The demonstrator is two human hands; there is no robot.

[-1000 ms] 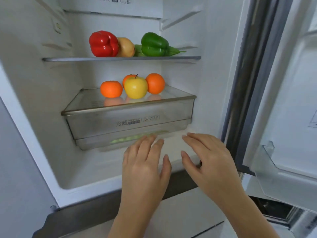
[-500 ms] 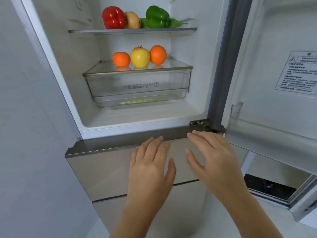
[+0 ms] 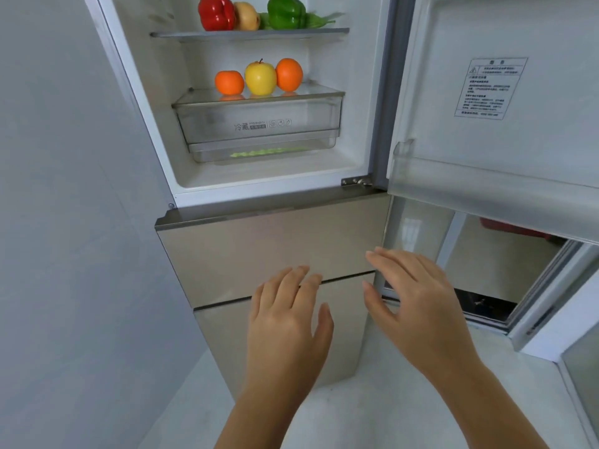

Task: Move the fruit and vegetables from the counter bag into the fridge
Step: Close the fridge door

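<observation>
Both hands are out of the fridge and hold nothing. The left hand [image 3: 288, 322] hovers palm-down in front of the closed lower drawers, its fingers [image 3: 293, 280] loosely together; the right hand [image 3: 418, 306] hangs beside it near the fridge's right-hand edge, fingers [image 3: 393, 264] spread a little wider. Neither touches the drawer fronts as far as can be told — they look like hands between jobs, not hands gripping.

The produce sits inside the fridge [image 3: 376, 92], sorted by kind. On the upper shelf [image 3: 330, 31], in a row just behind its front edge, stand the red pepper [image 3: 216, 12], an onion [image 3: 247, 17], the green pepper [image 3: 287, 12] and a slim green chilli [image 3: 319, 21] pointing toward the shelf's right end. Below, on the lid of the clear crisper drawer [image 3: 259, 121], a yellow apple [image 3: 260, 78] stands between two oranges [image 3: 229, 82] — close enough to touch, and set back from the lid's front edge, probably so the round fruit props itself and cannot roll out. Something green lies in the shallow tray beneath; what it is cannot be made out.

The door [image 3: 486, 124] stands wide to the right. The counter bag is not in view, so whether any items remain cannot be judged; if none do, the free right hand is well placed to swing the door shut.
</observation>
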